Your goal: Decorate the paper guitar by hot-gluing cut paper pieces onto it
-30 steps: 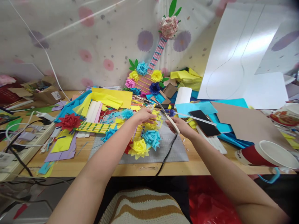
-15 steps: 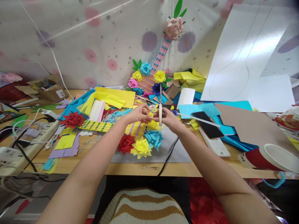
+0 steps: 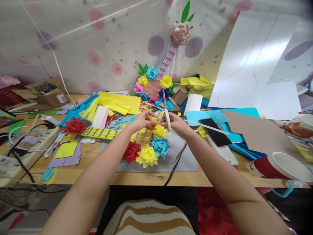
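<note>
My right hand (image 3: 174,121) is closed on white-handled scissors (image 3: 167,119), whose blades point up and away from me. Close beside it, my left hand (image 3: 144,120) pinches a small yellow paper piece (image 3: 154,120). Both hands are above a yellow paper guitar (image 3: 105,133) lying on the table. Around the guitar's body are a red flower (image 3: 132,151), yellow flowers (image 3: 147,155) and a blue flower (image 3: 160,147); another red flower (image 3: 75,126) sits at the neck's left end.
A pink flowered guitar (image 3: 168,60) leans against the back sheet. To the right are a black phone (image 3: 215,132), brown card (image 3: 259,130) and a paper cup (image 3: 271,166). A power strip (image 3: 34,153) with cables lies left, and a black cable (image 3: 176,163) crosses the mat.
The scissors have tilted, their blades leaning further left. My hands stay nearly in place, and the view has shifted slightly.
</note>
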A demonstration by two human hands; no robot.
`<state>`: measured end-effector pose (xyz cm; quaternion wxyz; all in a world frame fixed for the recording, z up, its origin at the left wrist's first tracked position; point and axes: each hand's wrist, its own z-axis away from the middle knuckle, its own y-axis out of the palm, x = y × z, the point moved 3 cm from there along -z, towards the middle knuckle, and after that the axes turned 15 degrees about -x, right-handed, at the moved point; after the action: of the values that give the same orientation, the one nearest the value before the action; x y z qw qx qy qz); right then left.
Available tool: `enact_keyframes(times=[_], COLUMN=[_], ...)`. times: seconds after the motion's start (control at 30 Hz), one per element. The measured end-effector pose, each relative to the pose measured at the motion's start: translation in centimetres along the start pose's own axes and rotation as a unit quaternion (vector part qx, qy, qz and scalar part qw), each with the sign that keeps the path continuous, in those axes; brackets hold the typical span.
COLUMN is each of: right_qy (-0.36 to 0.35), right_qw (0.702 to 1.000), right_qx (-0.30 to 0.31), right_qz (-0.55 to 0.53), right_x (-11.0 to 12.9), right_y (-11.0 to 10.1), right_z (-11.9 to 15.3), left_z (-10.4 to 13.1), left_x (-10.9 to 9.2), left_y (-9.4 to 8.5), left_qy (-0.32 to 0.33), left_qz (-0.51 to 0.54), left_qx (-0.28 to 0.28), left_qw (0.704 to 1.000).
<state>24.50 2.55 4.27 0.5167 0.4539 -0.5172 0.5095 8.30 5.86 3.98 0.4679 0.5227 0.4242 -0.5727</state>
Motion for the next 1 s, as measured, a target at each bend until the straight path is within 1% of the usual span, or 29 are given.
enact_keyframes(times=[0.17,0.3,0.37,0.47,0.6,0.67,0.7,0.73,0.8,0.83,0.9,0.93,1.0], right_qy=[-0.017,-0.037,-0.043,-0.036,-0.022,-0.033,-0.048,-0.067,-0.107,-0.122,-0.14,-0.145,-0.149], right_qw=[0.999,0.999,0.998,0.998,0.998,0.997,0.994,0.989,0.964,0.947,0.919,0.911,0.902], right_qx=[-0.035,-0.025,-0.035,-0.053,-0.049,-0.052,-0.06,-0.068,-0.072,-0.06,-0.008,0.028,0.111], right_qz=[0.035,0.019,0.019,0.028,0.025,0.045,0.074,0.117,0.233,0.29,0.367,0.386,0.39], right_x=[-1.0,-1.1,-0.9,-0.7,-1.0,-1.2,-1.3,-1.3,-1.1,-1.0,-0.8,-0.7,-0.4], right_y=[-0.5,0.1,0.3,0.2,-0.1,-0.5,-0.8,-1.1,-1.8,-2.0,-2.4,-2.4,-2.3], right_z=[-0.3,-0.3,-0.5,-0.7,-0.9,-0.9,-0.9,-0.7,-0.3,0.0,0.6,0.9,1.3], left_z=[0.5,0.9,1.0,0.9,1.0,1.1,1.2,1.4,1.8,2.0,2.6,2.9,3.3], left_x=[0.2,0.2,0.2,0.3,0.7,0.8,0.8,0.7,0.5,0.4,0.2,0.3,0.5], left_y=[-0.1,0.2,0.5,0.7,0.7,0.5,0.4,0.2,-0.2,-0.4,-0.6,-0.6,-0.4], left_qy=[-0.022,-0.029,-0.032,-0.034,-0.041,-0.048,-0.052,-0.056,-0.061,-0.062,-0.067,-0.073,-0.091], left_qz=[0.037,0.039,0.043,0.061,0.086,0.107,0.123,0.144,0.196,0.226,0.285,0.313,0.355], left_qx=[-0.055,-0.052,-0.048,-0.046,-0.059,-0.087,-0.108,-0.134,-0.188,-0.212,-0.248,-0.26,-0.276], left_qw=[0.998,0.997,0.997,0.996,0.994,0.989,0.985,0.979,0.961,0.949,0.923,0.911,0.888])
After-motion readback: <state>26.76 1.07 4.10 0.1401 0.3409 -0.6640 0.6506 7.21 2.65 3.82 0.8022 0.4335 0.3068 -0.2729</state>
